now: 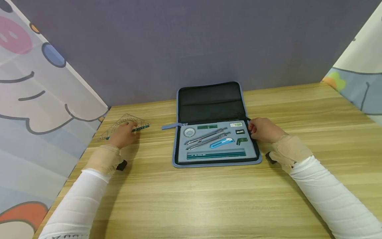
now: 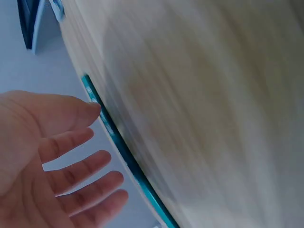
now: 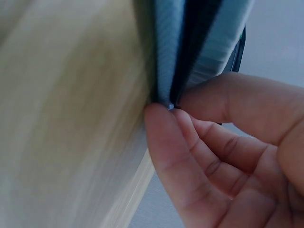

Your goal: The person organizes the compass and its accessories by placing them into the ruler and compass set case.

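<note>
Clear plastic with a teal edge: that is the set square [image 1: 126, 124] lying flat at the far left of the wooden desk [image 1: 209, 199], and the left hand [image 1: 123, 133] rests on top of it with its fingers [image 2: 78, 164] straight and slightly spread, not curled round anything. I would judge the set square light, thin, stiff and rather slick on the smooth wood; lying flat, it gives little to catch, so the teal edge [image 2: 121, 147] looks the best place to lift or slide it from.

The blue zip case [image 1: 215, 132] lies open in the middle of the desk, well apart from the set square. The right hand [image 1: 262, 130] is at its right rim, thumb and forefinger [image 3: 166, 156] pinching the edge of the soft fabric shell [image 3: 168, 52]. The case should flex at the rim yet hold firm where its tray sits.

In the tray I make out a compass [image 1: 206, 136], a blue cutter [image 1: 222, 142] and a long teal ruler [image 1: 216, 154]; the smaller pieces are too small to name. Both wrist views are blurred, and the left hand covers part of the set square.
</note>
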A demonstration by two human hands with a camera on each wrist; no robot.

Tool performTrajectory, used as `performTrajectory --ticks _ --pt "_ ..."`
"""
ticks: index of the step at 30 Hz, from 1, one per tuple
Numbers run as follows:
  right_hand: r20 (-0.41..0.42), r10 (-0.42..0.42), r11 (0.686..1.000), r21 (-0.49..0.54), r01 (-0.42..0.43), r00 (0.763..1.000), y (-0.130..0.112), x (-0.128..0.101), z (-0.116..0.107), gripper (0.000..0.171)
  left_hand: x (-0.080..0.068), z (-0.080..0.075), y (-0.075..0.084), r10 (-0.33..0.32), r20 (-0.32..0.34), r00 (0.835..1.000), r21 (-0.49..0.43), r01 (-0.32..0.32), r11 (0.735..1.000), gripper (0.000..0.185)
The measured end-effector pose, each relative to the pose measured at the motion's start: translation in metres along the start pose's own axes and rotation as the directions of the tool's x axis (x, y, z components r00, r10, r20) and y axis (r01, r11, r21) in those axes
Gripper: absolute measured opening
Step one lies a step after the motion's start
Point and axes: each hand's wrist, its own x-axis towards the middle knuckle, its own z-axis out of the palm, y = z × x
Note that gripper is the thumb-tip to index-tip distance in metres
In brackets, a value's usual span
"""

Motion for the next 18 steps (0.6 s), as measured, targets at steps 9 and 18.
performTrajectory --ticks 9,18 --pt "-0.01 -0.001 1.0 0.007 0.001 1.0 -0.001 0.0 0.001 0.013 0.005 -0.001 -0.022 0.016 -0.011 1.0 0.036 -0.016 0.999 0.032" --pt "-0.01 -0.002 1.0 0.002 0.002 1.0 0.0 0.001 0.001 0.013 0.009 -0.002 -0.017 0.011 -0.002 1.0 0.032 -0.011 0.999 0.017"
